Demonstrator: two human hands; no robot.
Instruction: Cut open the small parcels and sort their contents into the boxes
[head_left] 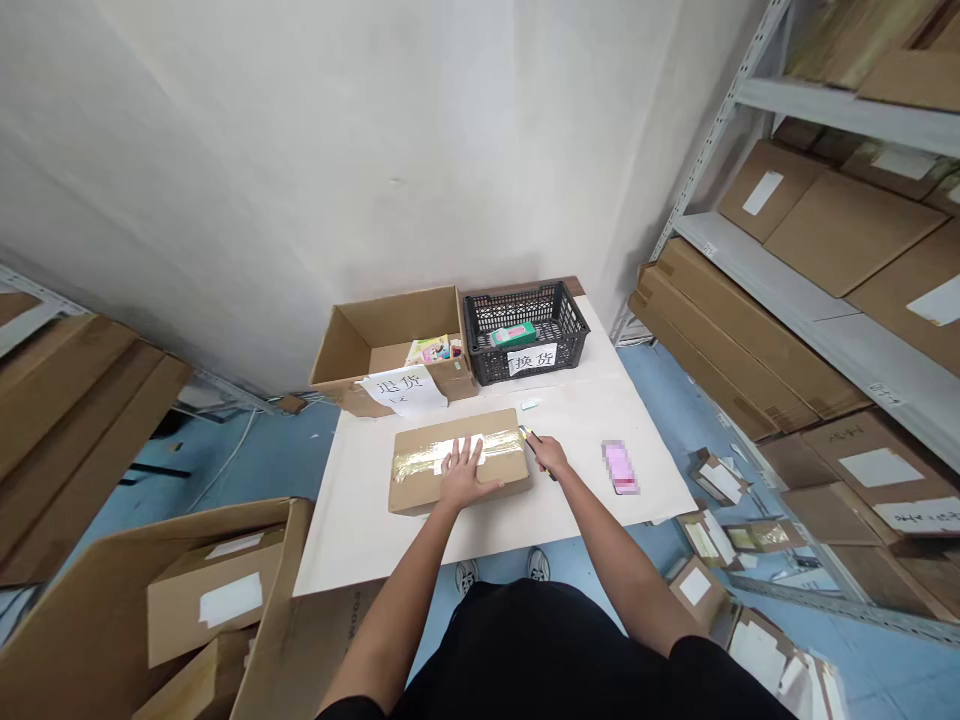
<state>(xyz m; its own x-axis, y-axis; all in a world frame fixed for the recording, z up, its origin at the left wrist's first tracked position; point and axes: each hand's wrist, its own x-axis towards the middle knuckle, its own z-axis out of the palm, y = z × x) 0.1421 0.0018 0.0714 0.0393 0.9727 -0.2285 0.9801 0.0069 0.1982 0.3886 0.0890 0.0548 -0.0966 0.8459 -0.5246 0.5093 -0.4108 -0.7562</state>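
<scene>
A sealed cardboard parcel [420,488] with a strip of clear tape along its top lies on the white table [360,540]. My left hand [465,472] rests flat on the parcel's top, fingers spread. My right hand [550,456] is closed round a small box cutter [529,438], whose tip meets the parcel's right end. A pink item [620,467] lies on the table to the right of that hand.
At the table's far edge stand an open carton [352,350] with a paper label and a black plastic basket [525,345] holding a green box. Shelves of cartons rise at the right, large open cartons sit at the lower left, small parcels litter the floor.
</scene>
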